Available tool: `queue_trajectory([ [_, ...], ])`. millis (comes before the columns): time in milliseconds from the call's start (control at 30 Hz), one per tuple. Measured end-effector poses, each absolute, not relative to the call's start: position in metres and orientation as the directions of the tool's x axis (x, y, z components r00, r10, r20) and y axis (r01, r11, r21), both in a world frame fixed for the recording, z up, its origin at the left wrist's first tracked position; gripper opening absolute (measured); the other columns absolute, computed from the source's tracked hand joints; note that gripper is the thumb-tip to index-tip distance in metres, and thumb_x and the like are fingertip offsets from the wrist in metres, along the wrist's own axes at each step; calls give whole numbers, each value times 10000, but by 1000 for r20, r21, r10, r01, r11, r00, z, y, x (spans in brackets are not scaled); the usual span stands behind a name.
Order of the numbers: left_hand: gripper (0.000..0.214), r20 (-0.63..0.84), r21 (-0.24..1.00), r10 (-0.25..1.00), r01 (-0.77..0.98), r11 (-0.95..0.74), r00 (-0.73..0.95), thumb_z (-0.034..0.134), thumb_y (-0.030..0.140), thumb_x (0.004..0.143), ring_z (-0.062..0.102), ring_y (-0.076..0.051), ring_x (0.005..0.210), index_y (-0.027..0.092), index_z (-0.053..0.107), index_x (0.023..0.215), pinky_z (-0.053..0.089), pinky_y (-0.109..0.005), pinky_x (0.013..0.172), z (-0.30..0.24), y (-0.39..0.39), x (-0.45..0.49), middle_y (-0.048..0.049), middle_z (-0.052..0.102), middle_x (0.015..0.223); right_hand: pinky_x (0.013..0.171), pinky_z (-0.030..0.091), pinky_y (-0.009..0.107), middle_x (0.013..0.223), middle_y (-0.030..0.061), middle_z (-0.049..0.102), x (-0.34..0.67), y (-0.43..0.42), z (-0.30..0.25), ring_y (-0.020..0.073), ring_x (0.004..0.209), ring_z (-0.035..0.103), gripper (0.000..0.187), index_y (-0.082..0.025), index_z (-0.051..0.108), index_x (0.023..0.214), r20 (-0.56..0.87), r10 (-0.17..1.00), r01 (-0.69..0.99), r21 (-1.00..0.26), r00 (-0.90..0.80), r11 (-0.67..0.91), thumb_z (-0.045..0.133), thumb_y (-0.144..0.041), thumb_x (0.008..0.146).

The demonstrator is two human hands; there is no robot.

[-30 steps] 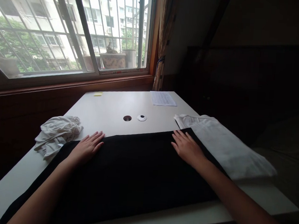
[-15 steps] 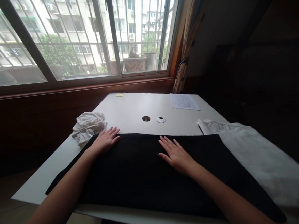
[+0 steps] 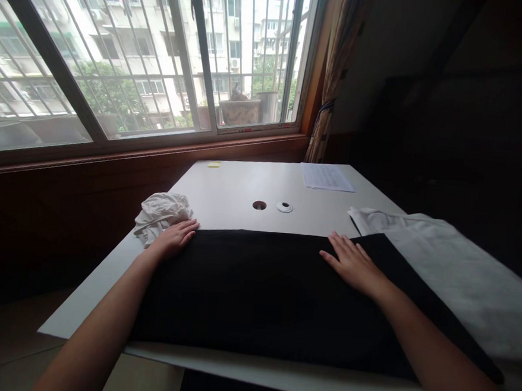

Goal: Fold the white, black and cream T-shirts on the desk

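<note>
Cloth point(image 3: 254, 296), black, lies flat across the white table point(image 3: 225, 199) beneath the left hand point(image 3: 175, 239) and right hand point(image 3: 352, 264), both outstretched and gripping nothing. Uneven pressure could ruck it or nudge the crumpled white fabric point(image 3: 158, 211) by the left hand. Its darkness obscures any folds; the right forearm point(image 3: 429, 344) covers part of its near edge.

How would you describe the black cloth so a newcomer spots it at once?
Before the window stands a white table. Flat across its near side lies the black cloth, right hand on it, left hand at its far left corner. Its color separates it from the crumpled white cloth and the flatter white cloth.
</note>
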State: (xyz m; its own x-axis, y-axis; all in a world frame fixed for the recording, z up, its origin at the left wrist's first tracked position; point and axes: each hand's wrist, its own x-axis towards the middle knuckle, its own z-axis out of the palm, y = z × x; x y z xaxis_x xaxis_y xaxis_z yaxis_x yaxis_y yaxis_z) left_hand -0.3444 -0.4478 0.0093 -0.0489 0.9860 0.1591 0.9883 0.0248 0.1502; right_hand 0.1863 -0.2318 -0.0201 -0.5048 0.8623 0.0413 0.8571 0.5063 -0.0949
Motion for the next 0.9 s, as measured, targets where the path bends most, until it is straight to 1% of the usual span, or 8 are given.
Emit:
queue_trajectory([
  [100, 533, 257, 162, 964, 986, 30, -72, 312, 512, 1045, 523, -235, 1363, 238, 642, 1361, 370, -423, 1194, 4, -447, -346, -54, 606, 1456, 1264, 185, 500, 1689, 67, 225, 191, -228, -20, 274, 1560, 186, 815, -148, 298, 1613, 56, 888, 882, -106, -456, 459, 210, -660, 986],
  [233, 481, 322, 164, 943, 986, 27, -79, 348, 494, 1037, 551, -261, 1272, 240, 701, 1243, 412, -462, 1145, 2, -448, -347, -78, 660, 1333, 1264, 189, 491, 1683, 78, 253, 191, -228, -19, 278, 1557, 199, 805, -150, 319, 1604, 62, 894, 887, -112, -444, 448, 223, -657, 985],
  [467, 413, 355, 168, 934, 986, -15, -47, 402, 452, 1018, 554, -262, 1156, 247, 728, 1167, 455, -446, 1074, 3, -449, -350, -79, 656, 1206, 1265, 190, 484, 1681, 80, 257, 191, -226, -19, 271, 1559, 195, 826, -132, 324, 1599, 39, 892, 882, -134, -450, 451, 229, -672, 981],
  [700, 376, 379, 181, 924, 983, -23, -48, 441, 436, 989, 560, -269, 1086, 255, 738, 1129, 469, -462, 1039, 2, -449, -351, -84, 631, 1135, 1257, 209, 497, 1674, 82, 284, 193, -223, -21, 291, 1550, 222, 809, -164, 323, 1602, 57, 883, 872, -141, -465, 468, 240, -673, 979],
  [800, 354, 386, 199, 921, 980, -26, -54, 443, 391, 975, 568, -267, 1057, 249, 738, 1111, 481, -464, 1020, 2, -448, -352, -89, 633, 1098, 1256, 215, 500, 1672, 75, 291, 193, -224, -20, 296, 1550, 222, 798, -181, 330, 1601, 64, 884, 872, -143, -463, 467, 238, -671, 979],
  [900, 337, 388, 223, 919, 975, -21, -70, 443, 335, 958, 583, -257, 1021, 240, 732, 1102, 505, -453, 983, 3, -448, -354, -92, 631, 1075, 1259, 210, 491, 1671, 74, 295, 193, -224, -20, 293, 1551, 218, 800, -166, 337, 1598, 60, 886, 875, -142, -460, 463, 244, -666, 980],
])
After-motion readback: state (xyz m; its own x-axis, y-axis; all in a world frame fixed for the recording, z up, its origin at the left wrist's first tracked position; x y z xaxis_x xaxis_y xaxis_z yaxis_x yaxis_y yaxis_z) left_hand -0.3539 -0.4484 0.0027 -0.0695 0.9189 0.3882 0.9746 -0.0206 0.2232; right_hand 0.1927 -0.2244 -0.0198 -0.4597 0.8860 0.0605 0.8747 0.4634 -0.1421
